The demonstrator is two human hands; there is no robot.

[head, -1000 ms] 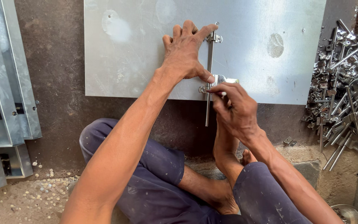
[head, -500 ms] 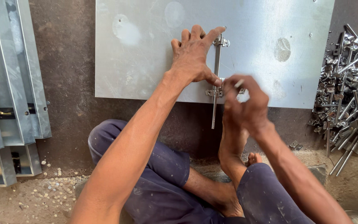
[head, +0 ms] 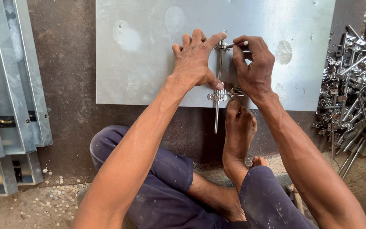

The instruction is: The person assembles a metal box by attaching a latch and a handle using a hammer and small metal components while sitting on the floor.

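A grey metal sheet (head: 149,55) lies flat on the floor in front of me. A long steel latch rod (head: 217,101) with two brackets lies across its near edge. My left hand (head: 195,61) presses flat on the sheet, thumb against the rod near the lower bracket (head: 214,96). My right hand (head: 255,68) pinches a thin pen-like marker (head: 237,44) with its tip at the upper bracket (head: 221,44). My bare foot (head: 238,127) rests at the sheet's edge, toes under the right hand.
A heap of shiny steel latch rods and brackets (head: 354,89) lies at the right. Folded grey metal channels (head: 9,85) are stacked at the left. Small pebbles (head: 56,191) dot the dirt floor near my knee.
My right hand has moved up from the lower bracket to the upper bracket with the marker. The left hand stays pressed on the sheet. The view shifted slightly.
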